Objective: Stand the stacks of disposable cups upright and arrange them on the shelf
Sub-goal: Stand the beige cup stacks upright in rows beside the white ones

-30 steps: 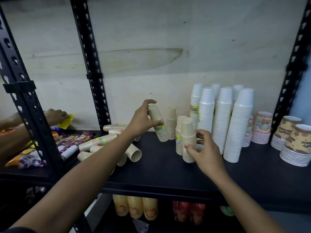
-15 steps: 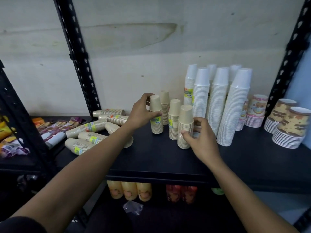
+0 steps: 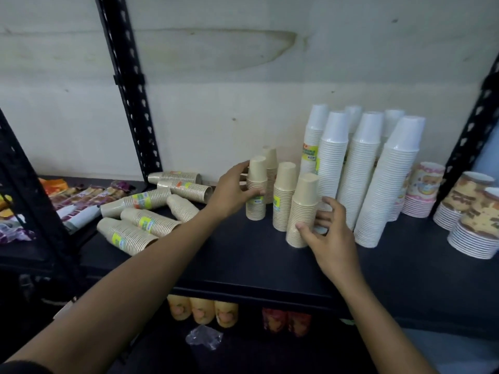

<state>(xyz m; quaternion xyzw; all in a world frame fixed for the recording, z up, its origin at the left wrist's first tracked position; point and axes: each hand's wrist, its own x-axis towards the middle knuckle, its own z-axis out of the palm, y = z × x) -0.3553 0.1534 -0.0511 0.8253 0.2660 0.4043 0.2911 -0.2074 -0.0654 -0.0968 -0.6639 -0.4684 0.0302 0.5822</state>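
Several tan cup stacks stand upright mid-shelf on the black shelf (image 3: 243, 260). My left hand (image 3: 232, 193) grips the leftmost upright tan stack (image 3: 256, 190), which rests on the shelf. My right hand (image 3: 328, 230) holds the base of the front tan stack (image 3: 302, 211), thumb on its front and fingers behind. Two more upright tan stacks (image 3: 283, 195) stand between and behind them. Several tan stacks (image 3: 151, 222) lie on their sides at the left.
Tall white cup stacks (image 3: 361, 171) stand right of the tan ones. Printed cups (image 3: 421, 190) and bowl stacks (image 3: 475, 225) fill the far right. Black uprights (image 3: 127, 85) frame the bay. Snack packets (image 3: 81, 201) lie at the left. Bottles sit on the shelf below.
My left hand has brought a tilted tan stack upright and set it on the shelf beside the others. My right hand stayed on the front stack. The view shifted left and down.
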